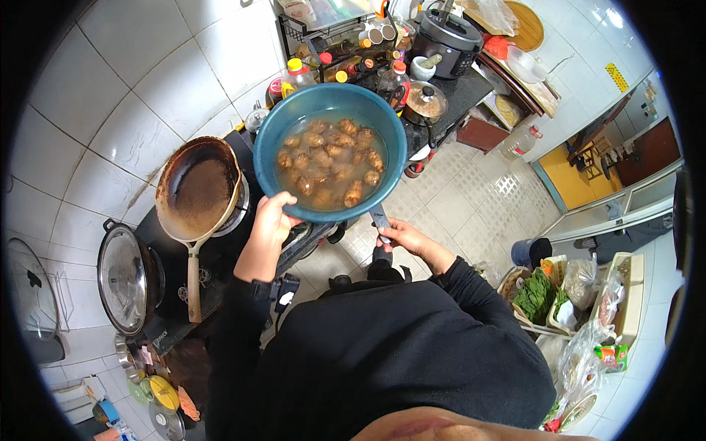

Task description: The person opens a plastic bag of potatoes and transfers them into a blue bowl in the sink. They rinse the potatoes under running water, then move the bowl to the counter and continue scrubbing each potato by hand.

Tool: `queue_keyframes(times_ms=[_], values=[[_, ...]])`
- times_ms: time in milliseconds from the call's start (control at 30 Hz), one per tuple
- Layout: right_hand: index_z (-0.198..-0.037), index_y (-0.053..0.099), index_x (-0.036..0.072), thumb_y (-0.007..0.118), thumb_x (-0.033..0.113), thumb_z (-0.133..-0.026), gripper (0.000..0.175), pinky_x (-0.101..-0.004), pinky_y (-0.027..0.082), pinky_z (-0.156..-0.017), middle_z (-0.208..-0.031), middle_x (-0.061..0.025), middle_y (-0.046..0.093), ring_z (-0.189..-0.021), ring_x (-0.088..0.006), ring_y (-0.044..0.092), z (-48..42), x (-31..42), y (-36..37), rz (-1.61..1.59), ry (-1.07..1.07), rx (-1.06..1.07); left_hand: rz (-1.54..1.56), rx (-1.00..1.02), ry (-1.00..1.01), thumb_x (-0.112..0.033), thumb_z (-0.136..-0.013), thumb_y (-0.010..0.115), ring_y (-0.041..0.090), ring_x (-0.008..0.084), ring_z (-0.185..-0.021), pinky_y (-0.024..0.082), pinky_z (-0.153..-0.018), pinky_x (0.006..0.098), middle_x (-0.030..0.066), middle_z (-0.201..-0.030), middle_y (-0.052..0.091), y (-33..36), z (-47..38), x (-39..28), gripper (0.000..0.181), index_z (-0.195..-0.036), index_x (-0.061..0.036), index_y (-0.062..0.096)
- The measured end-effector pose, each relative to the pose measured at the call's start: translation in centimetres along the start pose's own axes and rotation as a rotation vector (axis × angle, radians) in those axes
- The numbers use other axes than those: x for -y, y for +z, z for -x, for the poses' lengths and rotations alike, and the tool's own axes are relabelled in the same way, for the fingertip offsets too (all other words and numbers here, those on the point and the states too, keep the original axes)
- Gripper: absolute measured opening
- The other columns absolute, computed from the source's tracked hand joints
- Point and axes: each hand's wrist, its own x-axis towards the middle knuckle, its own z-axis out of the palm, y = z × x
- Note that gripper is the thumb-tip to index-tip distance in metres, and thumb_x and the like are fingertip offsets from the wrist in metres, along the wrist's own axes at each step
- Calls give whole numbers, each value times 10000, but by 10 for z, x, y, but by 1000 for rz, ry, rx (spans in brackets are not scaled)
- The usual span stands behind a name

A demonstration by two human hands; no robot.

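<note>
A round teal plastic basin (398, 151) is in front of me, above the counter's edge. It holds cloudy water and several small brown, ringed tubers (353, 194) that look like taro. My left hand (269, 223) grips the near-left rim, thumb on top and fingers underneath. My right hand (408, 238) is closed around a flat grey handle (377, 214) at the basin's near-right edge. The handle's far end goes out of sight beneath the rim, so I cannot tell whether it is part of the basin or a separate tool.
Left of the basin, a stained frying pan (204, 182) rests on the gas stove (165, 242) beside a lidded wok (124, 278). Bottles (295, 74), a glass-lidded pot (426, 105) and an electric pressure cooker (448, 41) crowd the counter behind. Vegetable crates (620, 292) stand at right.
</note>
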Motion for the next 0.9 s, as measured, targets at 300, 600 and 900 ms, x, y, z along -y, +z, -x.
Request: queue_keyframes(times_ms=[300, 600, 900], values=[[-1258, 510, 14, 570, 86, -939, 333, -253, 512, -632, -800, -19, 611, -674, -104, 620, -7, 35, -36, 380, -107, 101, -19, -98, -9, 52, -745, 533, 652, 364, -896, 555, -800, 563, 214, -1028, 610, 35, -87, 4, 264, -1004, 99, 543], [-1146, 588, 8, 561, 66, -939, 217, -245, 505, -643, -808, -11, 617, -687, -82, 601, -18, 151, -85, 546, -368, 45, -346, -183, -119, -101, -799, 649, 692, 290, -685, 611, -545, 405, 166, -872, 649, 38, -93, -13, 335, -1065, 74, 547], [-1077, 610, 68, 639, 167, -829, 268, -399, 517, -794, -1035, -134, 634, -937, -317, 638, -79, 224, -44, 1216, -750, -166, -587, -143, 17, -231, -834, 690, 676, 177, -616, 562, -437, 274, 119, -938, 649, 29, -101, -11, 490, -1214, 23, 515]])
